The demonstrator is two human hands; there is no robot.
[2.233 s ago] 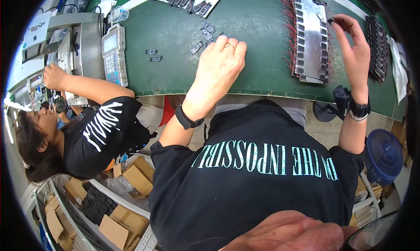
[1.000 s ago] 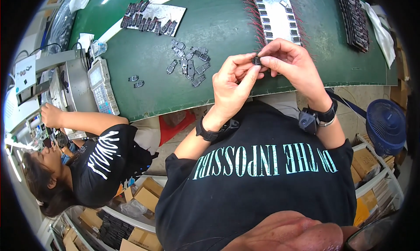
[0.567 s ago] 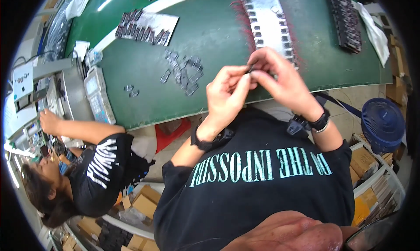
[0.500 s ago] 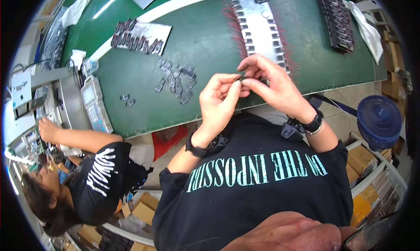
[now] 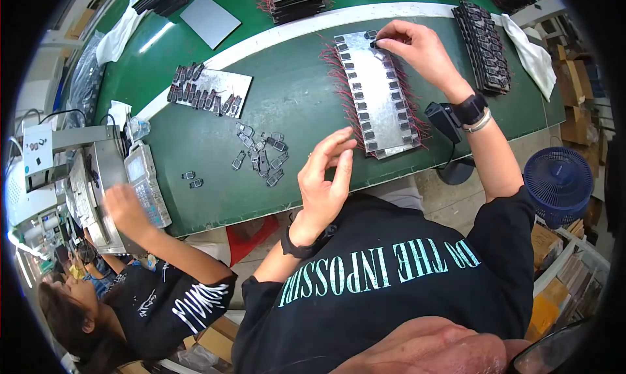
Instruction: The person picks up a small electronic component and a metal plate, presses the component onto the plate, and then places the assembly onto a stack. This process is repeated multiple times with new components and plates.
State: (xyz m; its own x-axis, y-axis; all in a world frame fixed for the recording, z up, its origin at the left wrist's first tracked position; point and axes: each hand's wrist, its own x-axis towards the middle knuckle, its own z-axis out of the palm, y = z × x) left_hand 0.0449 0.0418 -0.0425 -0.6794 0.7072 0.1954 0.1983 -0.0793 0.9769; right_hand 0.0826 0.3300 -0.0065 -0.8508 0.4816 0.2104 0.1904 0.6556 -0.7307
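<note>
My right hand [image 5: 422,56] reaches to the far end of a long silvery plate [image 5: 378,100]. Its thumb and forefinger pinch a small black part [image 5: 374,44] there, mostly covered by the fingertips. Small black rectangular parts with thin red wires line both long sides of this plate, the wires sticking outward. My left hand [image 5: 324,181] hovers over the table's near edge, left of the plate's near end. Its fingers are apart and nothing shows between them. Further left, several loose black parts [image 5: 274,178] lie in a scattered pile.
A second metal plate [image 5: 228,84] with rows of black parts lies left on the green table [image 5: 300,80]. Stacked loaded plates [image 5: 484,48] stand at right, more [image 5: 298,5] at the back. A co-worker's hand [image 5: 127,208] is by a grey handheld keypad device [image 5: 147,188]. A blue fan [image 5: 557,181] stands at right.
My hands were together at the table's near edge. The right has moved away to the plate's far end; the left has opened. The co-worker's arm has shifted, and the view has tilted.
</note>
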